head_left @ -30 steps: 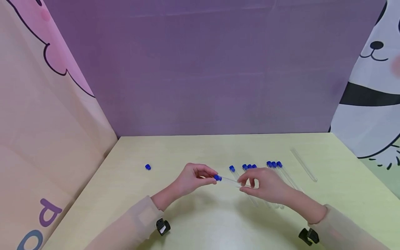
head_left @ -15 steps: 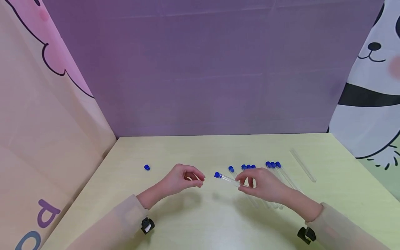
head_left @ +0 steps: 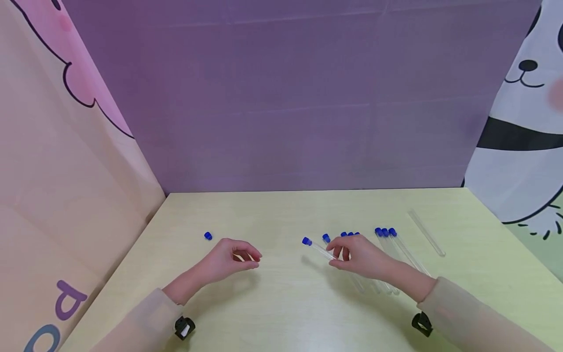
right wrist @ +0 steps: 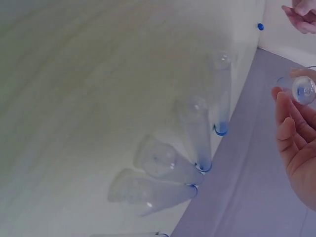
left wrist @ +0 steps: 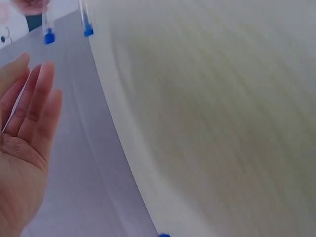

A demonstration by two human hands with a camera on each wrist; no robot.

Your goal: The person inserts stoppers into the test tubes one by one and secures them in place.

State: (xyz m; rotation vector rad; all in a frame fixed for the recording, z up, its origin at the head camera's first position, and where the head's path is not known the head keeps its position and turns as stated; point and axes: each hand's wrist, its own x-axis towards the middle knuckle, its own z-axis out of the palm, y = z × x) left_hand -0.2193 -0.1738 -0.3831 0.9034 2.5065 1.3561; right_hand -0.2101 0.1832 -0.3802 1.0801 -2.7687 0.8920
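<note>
My right hand (head_left: 362, 255) pinches a clear test tube (head_left: 322, 251) between thumb and fingers. Its blue cap (head_left: 306, 241) points left and the tube hangs tilted above the table; in the right wrist view its rounded bottom (right wrist: 304, 90) faces the camera. My left hand (head_left: 225, 262) hovers left of it, holding nothing, fingers relaxed, as the palm in the left wrist view (left wrist: 24, 163) also shows. Beneath and beyond the right hand lie several capped tubes (head_left: 409, 254), partly hidden by it. A loose blue cap (head_left: 208, 236) sits farther left.
An uncapped clear tube (head_left: 426, 233) lies toward the back right of the pale table (head_left: 272, 313). A purple cloth backdrop (head_left: 281, 98) rises behind the far edge. Patterned panels stand at the left (head_left: 79, 195) and right (head_left: 523, 161).
My left hand has let go of the blue cap and drawn back to the left. The right hand keeps the capped tube and has shifted slightly left, the cap end rising a little.
</note>
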